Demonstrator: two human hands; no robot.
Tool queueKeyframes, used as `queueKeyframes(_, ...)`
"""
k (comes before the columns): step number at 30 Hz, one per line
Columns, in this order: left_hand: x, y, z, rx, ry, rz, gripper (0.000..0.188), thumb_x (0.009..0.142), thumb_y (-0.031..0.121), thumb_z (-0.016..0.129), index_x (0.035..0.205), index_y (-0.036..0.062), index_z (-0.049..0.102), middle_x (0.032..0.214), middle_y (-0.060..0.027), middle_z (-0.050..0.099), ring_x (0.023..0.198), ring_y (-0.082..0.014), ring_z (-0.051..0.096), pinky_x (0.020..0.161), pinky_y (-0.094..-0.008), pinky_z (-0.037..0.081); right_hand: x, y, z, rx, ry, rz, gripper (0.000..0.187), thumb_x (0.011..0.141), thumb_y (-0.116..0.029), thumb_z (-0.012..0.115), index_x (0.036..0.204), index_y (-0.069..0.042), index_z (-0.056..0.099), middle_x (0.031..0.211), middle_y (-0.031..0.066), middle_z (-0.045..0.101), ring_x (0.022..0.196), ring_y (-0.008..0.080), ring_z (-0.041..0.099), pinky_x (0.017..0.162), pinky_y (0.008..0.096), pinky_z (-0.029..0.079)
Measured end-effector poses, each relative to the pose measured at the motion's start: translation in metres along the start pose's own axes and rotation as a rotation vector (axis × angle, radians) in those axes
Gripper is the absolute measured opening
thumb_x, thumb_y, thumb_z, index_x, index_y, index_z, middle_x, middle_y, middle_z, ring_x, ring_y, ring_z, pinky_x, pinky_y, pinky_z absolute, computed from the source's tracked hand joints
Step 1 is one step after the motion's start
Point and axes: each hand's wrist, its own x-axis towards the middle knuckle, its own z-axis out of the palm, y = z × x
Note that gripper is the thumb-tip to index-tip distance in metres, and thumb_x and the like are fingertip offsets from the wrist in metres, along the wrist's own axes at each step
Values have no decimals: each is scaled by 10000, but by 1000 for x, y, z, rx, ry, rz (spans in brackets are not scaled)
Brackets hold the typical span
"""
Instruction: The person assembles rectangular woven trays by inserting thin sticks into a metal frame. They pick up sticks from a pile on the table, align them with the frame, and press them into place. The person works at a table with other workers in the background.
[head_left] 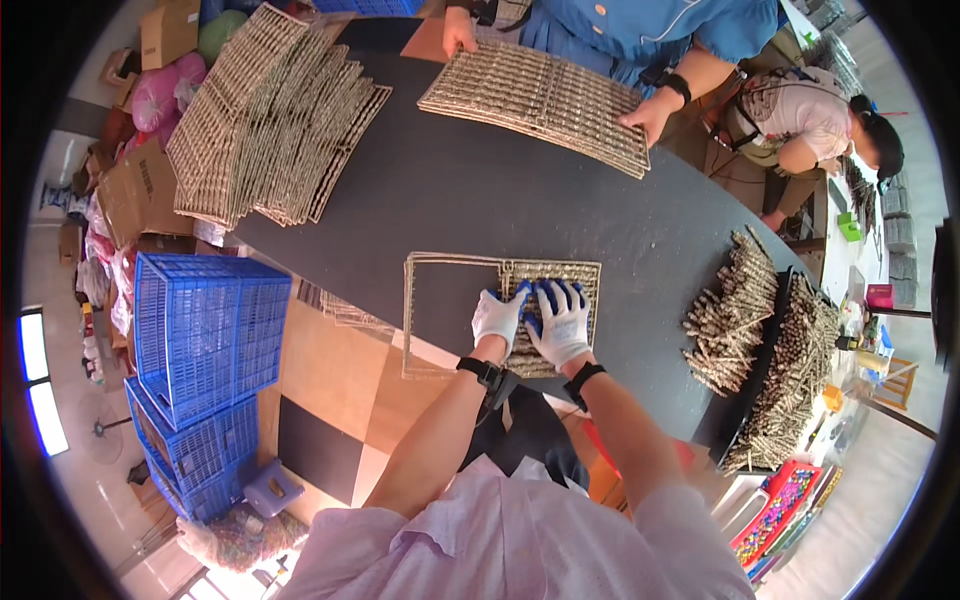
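Observation:
A rectangular wire-like frame (408,310) lies on the dark table in front of me. Its left half is bare, while beige twisted strands fill the right half as a woven panel (580,272). Both my hands wear white gloves with blue fingertips. My left hand (497,318) rests at the frame's middle bar, its fingers apart and touching the strands. Beside it, my right hand (560,322) lies on the woven part with fingers spread. The strands beneath both palms are hidden. The frame's near edge reaches the table's edge.
Finished-looking woven panels (270,130) are stacked at the far left. Across the table (480,200), a person in blue holds another woven panel (540,100). Twisted strands (735,310) lie in a pile at right, beside a black tray (735,440) of more. Blue crates (210,330) stand at left.

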Motion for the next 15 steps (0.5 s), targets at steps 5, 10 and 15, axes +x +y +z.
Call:
queueKeyframes(5, 5, 0, 6, 93, 11, 117, 678, 790, 556, 700, 1187, 16, 591, 1181, -195, 645, 1104, -361, 619, 928, -440, 502, 1, 2, 5, 59, 87, -34, 675, 734, -343, 737, 1310, -87, 496, 1378, 146, 453, 1297, 377, 384, 1070, 585, 263)
queueKeyframes(10, 3, -5, 10, 201, 100, 163, 679, 792, 552, 696, 1198, 18, 591, 1149, -184, 653, 1091, -354, 622, 921, -447, 500, 0, 1, 4, 72, 108, -37, 671, 738, -330, 740, 1315, -93, 492, 1390, 143, 449, 1307, 372, 376, 1080, 584, 259)
queueKeyframes(15, 6, -6, -2, 184, 55, 247, 638, 796, 533, 708, 1184, 39, 598, 1104, -188, 661, 1066, -365, 623, 907, -452, 500, 2, 1, 1, 77, 81, -17, 681, 751, -365, 725, 1334, -105, 489, 1402, 131, 444, 1325, 356, 367, 1096, 574, 251)
